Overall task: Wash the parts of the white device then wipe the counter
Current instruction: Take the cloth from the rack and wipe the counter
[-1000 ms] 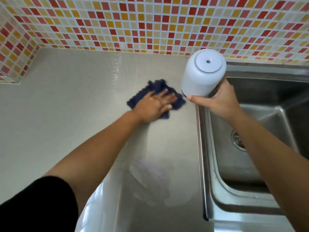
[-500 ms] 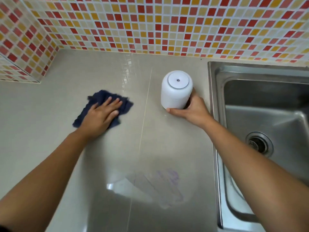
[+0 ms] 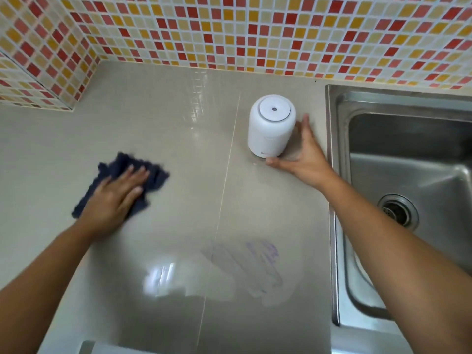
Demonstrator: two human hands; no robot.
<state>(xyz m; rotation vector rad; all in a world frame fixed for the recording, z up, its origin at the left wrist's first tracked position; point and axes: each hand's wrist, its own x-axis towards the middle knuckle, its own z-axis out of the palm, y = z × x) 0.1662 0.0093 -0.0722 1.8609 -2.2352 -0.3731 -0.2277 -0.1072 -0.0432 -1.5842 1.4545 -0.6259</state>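
Pale bench (image 3: 178, 111) fills most of the view, w/ a thin seam running from back edge to near edge. Red, orange & cream tile wall (image 3: 255, 29) stands along the back edge and wraps the back-left corner. Steel sink (image 3: 408, 175) is set in at the bench's right edge, drain (image 3: 398, 210) in its floor.

Left hand (image 3: 115, 198) lies flat, fingers straight & together, pressing a dark blue cloth (image 3: 155, 175) onto the bench left of the seam, mid-depth; cloth is rumpled and blurred.

Right hand (image 3: 304, 154) is spread wide, holding nothing: thumb tip at the foot of the white device (image 3: 270, 129), fingers straight up its right side, not curled round it. Whether the fingers touch it, can't tell.

Device stands upright nr the back edge, btwn seam & sink rim, long axis vertical, round cap w/ a small centre hole pointing up. A small mark low on its side faces the near edge.

Streaky wet patch (image 3: 242, 272) shines nr the near edge.
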